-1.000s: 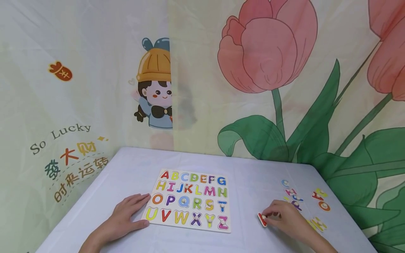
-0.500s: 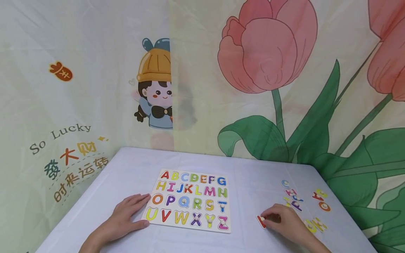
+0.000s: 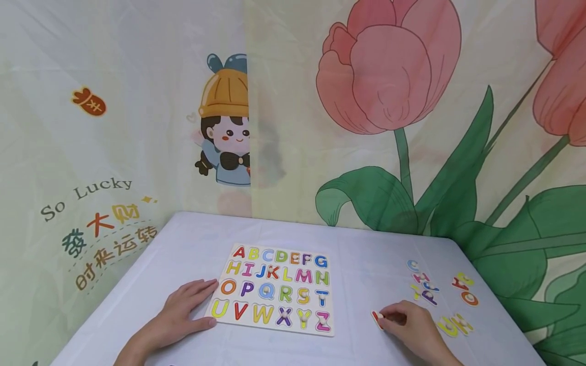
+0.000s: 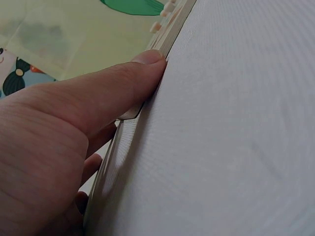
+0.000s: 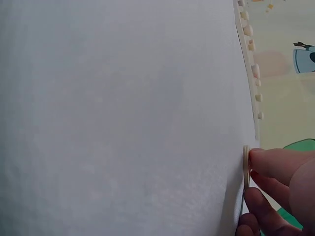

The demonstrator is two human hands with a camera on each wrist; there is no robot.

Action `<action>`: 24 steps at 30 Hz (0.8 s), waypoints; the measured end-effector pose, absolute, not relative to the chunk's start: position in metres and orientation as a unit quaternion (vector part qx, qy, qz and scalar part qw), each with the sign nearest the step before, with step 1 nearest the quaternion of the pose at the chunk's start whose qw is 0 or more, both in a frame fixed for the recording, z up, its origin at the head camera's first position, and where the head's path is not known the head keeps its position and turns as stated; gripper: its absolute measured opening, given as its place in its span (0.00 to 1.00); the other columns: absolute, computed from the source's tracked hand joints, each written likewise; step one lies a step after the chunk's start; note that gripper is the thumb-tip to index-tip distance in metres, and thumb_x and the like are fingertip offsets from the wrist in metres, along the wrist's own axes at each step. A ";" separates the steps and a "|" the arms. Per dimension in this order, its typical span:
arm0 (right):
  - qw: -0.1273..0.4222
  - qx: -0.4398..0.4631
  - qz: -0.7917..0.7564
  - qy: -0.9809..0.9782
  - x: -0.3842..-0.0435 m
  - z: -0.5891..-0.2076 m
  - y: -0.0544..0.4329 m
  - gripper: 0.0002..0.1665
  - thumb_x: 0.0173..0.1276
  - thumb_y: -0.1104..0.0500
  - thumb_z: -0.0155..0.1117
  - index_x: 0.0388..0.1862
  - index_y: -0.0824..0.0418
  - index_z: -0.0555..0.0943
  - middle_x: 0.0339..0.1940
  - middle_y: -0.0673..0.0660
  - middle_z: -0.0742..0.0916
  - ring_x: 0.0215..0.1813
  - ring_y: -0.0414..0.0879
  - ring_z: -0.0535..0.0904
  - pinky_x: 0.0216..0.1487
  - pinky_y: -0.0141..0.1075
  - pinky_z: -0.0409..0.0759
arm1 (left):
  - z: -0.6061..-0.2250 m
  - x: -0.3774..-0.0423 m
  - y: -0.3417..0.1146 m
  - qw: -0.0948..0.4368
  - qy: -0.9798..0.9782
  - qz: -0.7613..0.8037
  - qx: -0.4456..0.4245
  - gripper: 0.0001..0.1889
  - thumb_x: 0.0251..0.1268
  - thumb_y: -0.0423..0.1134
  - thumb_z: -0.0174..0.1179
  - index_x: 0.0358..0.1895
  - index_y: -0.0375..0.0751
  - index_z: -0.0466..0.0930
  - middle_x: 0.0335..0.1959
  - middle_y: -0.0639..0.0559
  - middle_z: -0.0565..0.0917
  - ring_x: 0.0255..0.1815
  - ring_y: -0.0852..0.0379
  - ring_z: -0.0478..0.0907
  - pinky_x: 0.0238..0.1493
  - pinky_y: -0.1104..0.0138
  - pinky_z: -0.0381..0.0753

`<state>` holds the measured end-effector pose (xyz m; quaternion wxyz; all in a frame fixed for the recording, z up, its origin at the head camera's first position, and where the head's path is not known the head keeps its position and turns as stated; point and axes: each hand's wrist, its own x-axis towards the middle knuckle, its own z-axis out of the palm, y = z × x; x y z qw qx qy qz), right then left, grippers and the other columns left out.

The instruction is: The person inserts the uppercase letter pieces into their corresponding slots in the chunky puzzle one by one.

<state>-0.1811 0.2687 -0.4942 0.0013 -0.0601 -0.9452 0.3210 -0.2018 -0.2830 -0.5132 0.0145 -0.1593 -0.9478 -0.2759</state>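
Puzzle board (image 3: 249, 301) of pale wood lay flat on the tabletop (image 3: 352, 284), which was covered with white cloth. Its recesses went in four rows, from A to Z. In the row nearest to the person, the X piece (image 3: 283, 318), the Y piece (image 3: 303, 319) and the Z piece (image 3: 322, 322) sat inside their own places, each with a small round knob, while the places of U, V and W showed only the bare printed letters. One row above, the recesses of Q, R, S and T were filled, and those of O and P were bare. Further up, K, M and N had their pieces in, as did D, E and F; A, B, C, H, I and J were bare.

The left hand (image 3: 180, 310) rested at the left side of the board with its fingers relaxed and nearly straight; the forefinger touched the edge, and the thumb touched near the lower left corner.

The right hand (image 3: 407, 325) pinched a red letter piece (image 3: 375, 318) between thumb and finger. This piece was to the right of the board and apart from it; the fingers partly covered its letter, and I could not tell whether it touched the cloth. Farther right, loose pieces lay in small groups, among them the C piece (image 3: 413, 266), the P piece (image 3: 429, 297) and the orange O piece (image 3: 469, 298).
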 end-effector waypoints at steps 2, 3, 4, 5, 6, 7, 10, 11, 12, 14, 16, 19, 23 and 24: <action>0.002 -0.061 0.321 -0.945 -0.181 -0.494 0.269 0.11 0.59 0.55 0.85 0.39 0.53 0.92 0.33 0.46 0.86 0.37 0.43 0.77 0.37 0.30 0.79 | -0.514 -0.202 -0.283 0.015 -0.947 -0.279 -0.159 0.47 0.59 0.69 0.72 0.79 0.51 0.73 0.79 0.50 0.73 0.79 0.39 0.61 0.71 0.35 0.58; 0.002 -0.061 0.322 -0.945 -0.182 -0.494 0.268 0.11 0.59 0.55 0.85 0.39 0.53 0.92 0.33 0.46 0.86 0.37 0.43 0.78 0.37 0.30 0.79 | -0.514 -0.202 -0.282 0.014 -0.947 -0.278 -0.160 0.47 0.59 0.69 0.71 0.79 0.51 0.73 0.79 0.50 0.73 0.79 0.39 0.61 0.71 0.35 0.58; 0.004 -0.060 0.323 -0.945 -0.182 -0.494 0.268 0.10 0.59 0.56 0.85 0.38 0.53 0.92 0.32 0.46 0.86 0.37 0.42 0.78 0.37 0.29 0.79 | -0.514 -0.202 -0.282 0.012 -0.947 -0.277 -0.160 0.47 0.59 0.70 0.71 0.79 0.52 0.73 0.79 0.50 0.72 0.79 0.39 0.61 0.71 0.35 0.58; 0.007 -0.057 0.325 -0.944 -0.182 -0.493 0.266 0.10 0.58 0.56 0.85 0.37 0.53 0.92 0.32 0.46 0.86 0.36 0.42 0.78 0.36 0.30 0.79 | -0.514 -0.202 -0.283 0.010 -0.948 -0.275 -0.160 0.47 0.59 0.70 0.71 0.79 0.52 0.72 0.79 0.50 0.72 0.79 0.39 0.61 0.71 0.34 0.59; 0.009 -0.056 0.327 -0.943 -0.182 -0.492 0.263 0.10 0.58 0.57 0.86 0.36 0.52 0.92 0.31 0.46 0.86 0.36 0.42 0.78 0.36 0.30 0.79 | -0.513 -0.202 -0.283 0.005 -0.948 -0.276 -0.158 0.47 0.59 0.70 0.71 0.79 0.52 0.72 0.79 0.50 0.72 0.80 0.39 0.60 0.71 0.34 0.58; 0.013 -0.052 0.331 -0.942 -0.183 -0.490 0.259 0.09 0.58 0.57 0.86 0.36 0.52 0.92 0.31 0.46 0.86 0.35 0.42 0.78 0.35 0.30 0.79 | -0.513 -0.202 -0.283 0.005 -0.948 -0.275 -0.158 0.47 0.59 0.70 0.71 0.79 0.52 0.72 0.79 0.50 0.72 0.80 0.38 0.60 0.71 0.34 0.58; 0.021 -0.034 0.345 -0.938 -0.186 -0.484 0.238 0.09 0.57 0.57 0.86 0.34 0.50 0.92 0.29 0.45 0.84 0.35 0.42 0.77 0.34 0.30 0.78 | -0.512 -0.202 -0.284 0.011 -0.947 -0.276 -0.161 0.47 0.59 0.69 0.71 0.79 0.51 0.72 0.79 0.49 0.72 0.79 0.37 0.61 0.71 0.33 0.58; 0.021 -0.024 0.351 -0.936 -0.187 -0.481 0.230 0.09 0.57 0.57 0.86 0.34 0.50 0.92 0.28 0.45 0.84 0.34 0.42 0.77 0.34 0.30 0.78 | -0.512 -0.202 -0.284 0.014 -0.947 -0.278 -0.162 0.47 0.59 0.69 0.72 0.79 0.51 0.73 0.78 0.49 0.73 0.79 0.37 0.61 0.71 0.33 0.58; 0.020 -0.013 0.358 -0.934 -0.189 -0.478 0.221 0.09 0.58 0.57 0.86 0.34 0.49 0.92 0.28 0.45 0.84 0.34 0.42 0.76 0.34 0.30 0.78 | -0.511 -0.202 -0.285 0.015 -0.946 -0.279 -0.162 0.47 0.59 0.69 0.72 0.79 0.51 0.73 0.79 0.49 0.73 0.79 0.37 0.61 0.71 0.33 0.58; 0.017 0.018 0.370 -0.929 -0.192 -0.473 0.202 0.08 0.58 0.56 0.85 0.34 0.48 0.91 0.27 0.45 0.83 0.34 0.42 0.77 0.33 0.30 0.78 | -0.512 -0.202 -0.285 0.013 -0.946 -0.282 -0.161 0.47 0.59 0.69 0.72 0.79 0.51 0.73 0.79 0.49 0.72 0.80 0.37 0.60 0.71 0.33 0.57; 0.013 0.057 0.380 -0.923 -0.196 -0.469 0.183 0.08 0.60 0.55 0.85 0.35 0.48 0.91 0.27 0.44 0.83 0.34 0.42 0.77 0.33 0.30 0.78 | -0.513 -0.202 -0.284 0.006 -0.947 -0.280 -0.158 0.47 0.59 0.69 0.71 0.79 0.52 0.72 0.79 0.49 0.72 0.80 0.37 0.60 0.71 0.33 0.57; 0.005 0.115 0.394 -0.912 -0.202 -0.465 0.153 0.06 0.62 0.52 0.83 0.35 0.46 0.92 0.28 0.43 0.83 0.35 0.42 0.78 0.33 0.30 0.78 | -0.514 -0.202 -0.284 0.001 -0.948 -0.277 -0.155 0.48 0.59 0.70 0.71 0.80 0.53 0.71 0.80 0.49 0.71 0.80 0.37 0.59 0.71 0.33 0.58; -0.002 0.168 0.411 -0.896 -0.206 -0.462 0.112 0.04 0.64 0.51 0.82 0.34 0.46 0.92 0.27 0.41 0.83 0.34 0.40 0.78 0.35 0.30 0.78 | -0.515 -0.203 -0.285 0.010 -0.948 -0.274 -0.160 0.47 0.59 0.70 0.71 0.80 0.53 0.72 0.79 0.50 0.71 0.80 0.37 0.60 0.71 0.33 0.59; -0.001 0.178 0.417 -0.892 -0.206 -0.463 0.102 0.04 0.63 0.52 0.82 0.34 0.46 0.92 0.26 0.41 0.83 0.34 0.39 0.78 0.34 0.30 0.77 | -0.515 -0.202 -0.285 0.013 -0.947 -0.276 -0.163 0.47 0.60 0.70 0.71 0.80 0.53 0.72 0.79 0.50 0.72 0.80 0.37 0.60 0.71 0.33 0.59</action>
